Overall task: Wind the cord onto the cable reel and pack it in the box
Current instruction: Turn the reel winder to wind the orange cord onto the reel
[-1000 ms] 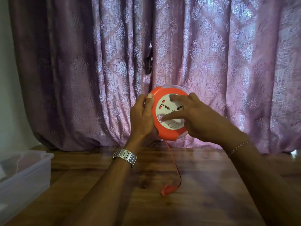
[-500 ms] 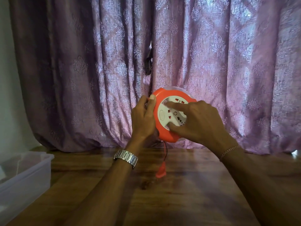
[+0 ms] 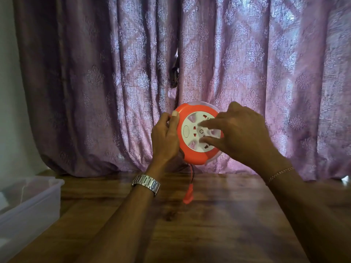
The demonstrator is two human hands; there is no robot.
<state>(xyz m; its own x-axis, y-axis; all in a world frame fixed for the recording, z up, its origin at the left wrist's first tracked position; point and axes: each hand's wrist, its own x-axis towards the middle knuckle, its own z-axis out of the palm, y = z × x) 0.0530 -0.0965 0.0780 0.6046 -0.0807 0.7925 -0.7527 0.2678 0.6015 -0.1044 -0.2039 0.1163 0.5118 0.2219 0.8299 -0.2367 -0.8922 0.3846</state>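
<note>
A purple patterned curtain [image 3: 95,82] fills the back of the view, hanging down to the far edge of a wooden worktop [image 3: 218,224]. At the left edge of the worktop stands a translucent plastic box [image 3: 30,205], open at the top and well apart from both hands.

The cable reel [image 3: 191,154] is held up in the air above the far part of the worktop, in front of the curtain, its round face turned toward the camera. It has an orange rim and a white socket plate [image 3: 190,130] in the middle.

The left hand [image 3: 165,137] grips the reel's left edge, fingers curled round behind the rim and the thumb laid on the orange front. A metal watch [image 3: 146,184] sits on that wrist. The right hand [image 3: 239,133] lies over the right half of the face, its fingers loosely spread with the fingertips pressing on the white plate; they are blurred, so it seems to be turning it.

From the bottom of the reel a short length of cord [image 3: 190,172] hangs nearly straight down, ending in an orange plug [image 3: 188,196] that dangles just above the worktop, below and between the two hands. Little cord seems left to wind. The box lies down and to the left of the reel, nearer the left hand, so that arm looks better placed for packing.
</note>
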